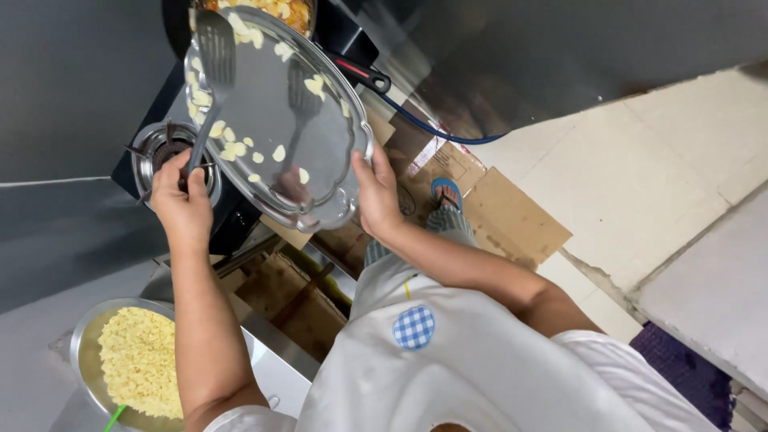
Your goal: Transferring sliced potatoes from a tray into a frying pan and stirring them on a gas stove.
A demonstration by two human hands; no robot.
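Scraping step: our left hand [182, 210] gripped the spatula [210, 80], right hand [378, 196] clasped the tilted tray [320, 152] rim; remaining pieces [240, 148] above our left hand probably needed another sweep.

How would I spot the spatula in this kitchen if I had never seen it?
Find the gas stove at upper left, then the big shiny round tray tilted above it, held at its rim by the right hand. The spatula lies across that tray, gripped by the left hand: the only dark, slotted, long-handled tool, among pale food pieces.
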